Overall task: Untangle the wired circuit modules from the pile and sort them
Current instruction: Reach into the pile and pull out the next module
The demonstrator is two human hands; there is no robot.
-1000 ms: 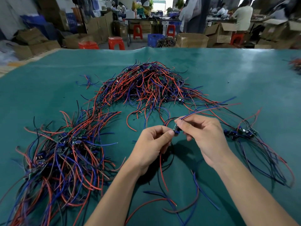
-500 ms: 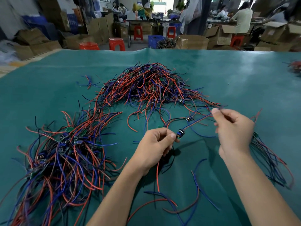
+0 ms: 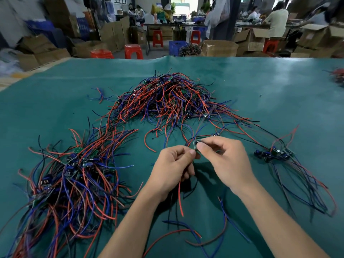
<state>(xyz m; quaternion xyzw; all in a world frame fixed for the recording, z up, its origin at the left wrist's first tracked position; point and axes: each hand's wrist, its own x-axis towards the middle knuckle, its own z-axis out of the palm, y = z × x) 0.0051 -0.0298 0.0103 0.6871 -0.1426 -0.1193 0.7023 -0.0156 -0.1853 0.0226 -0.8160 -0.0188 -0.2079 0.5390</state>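
A tangled pile of red, blue and black wired modules (image 3: pixel 173 97) lies at the middle back of the green mat (image 3: pixel 260 86). A larger sorted heap (image 3: pixel 74 175) spreads at the left, and a small group (image 3: pixel 275 154) lies at the right. My left hand (image 3: pixel 173 164) and my right hand (image 3: pixel 225 161) meet in front of the pile. Both pinch one small circuit module (image 3: pixel 196 144) between thumb and fingers. Its red and black wires (image 3: pixel 179 194) hang down below my left hand.
Loose wires (image 3: pixel 204 237) lie on the mat near my forearms. Another wire bundle (image 3: pixel 337 75) shows at the far right edge. Beyond the mat are cardboard boxes (image 3: pixel 219 48), red stools (image 3: pixel 133 51) and people at work benches.
My right hand, which had pulled away to the right along a wire, has come back to the left and now pinches the module together with my left hand.
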